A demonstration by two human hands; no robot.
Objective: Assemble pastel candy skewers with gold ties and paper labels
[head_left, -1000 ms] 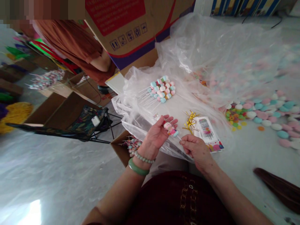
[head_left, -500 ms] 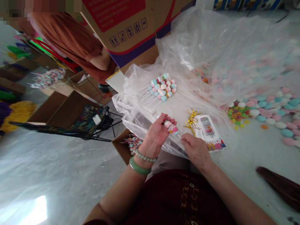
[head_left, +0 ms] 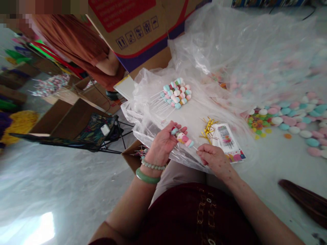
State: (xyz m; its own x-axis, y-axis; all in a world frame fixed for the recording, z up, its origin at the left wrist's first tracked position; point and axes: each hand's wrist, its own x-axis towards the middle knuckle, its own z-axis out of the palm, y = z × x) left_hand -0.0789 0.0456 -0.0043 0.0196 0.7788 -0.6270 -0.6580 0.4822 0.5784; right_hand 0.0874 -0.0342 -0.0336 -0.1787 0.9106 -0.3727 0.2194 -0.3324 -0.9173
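Two bare hands at the centre of the view, one marshmallow skewer (head_left: 182, 137) between them, tilted down toward 4 o'clock. Four or five pastel marshmallow pieces visible on its stick, pink, white and blue.

Left hand (head_left: 160, 144): narrowly curled, fingers (head_left: 176, 126) and thumb around the upper end of the skewer, palm turned up. On that wrist, one pale beaded bracelet (head_left: 152, 166) and one green bangle (head_left: 147, 176).

Right hand (head_left: 216, 158): narrowly pinched at the lower tip of the stick, fingertips (head_left: 199, 152) right at it; firm grip or mere contact impossible to tell.

At 12 o'clock from the hands, one heap of finished marshmallow skewers (head_left: 176, 93), too tightly packed to count, on a crumpled clear plastic sheet (head_left: 230, 61). At 2 o'clock, one bunch of gold twist ties (head_left: 208, 131), and just beside it, printed cards (head_left: 226, 141), number unclear. Further toward 3 o'clock, one spread of loose pastel marshmallows (head_left: 288, 119) and one small cluster of colourful candies (head_left: 258, 124). At 8 o'clock, one open cardboard box (head_left: 130, 160) with skewers inside. At 10 o'clock, one folding chair (head_left: 94, 132), and beyond it, one co-worker in rust-coloured clothing (head_left: 74, 44) beside one large printed carton (head_left: 138, 37).
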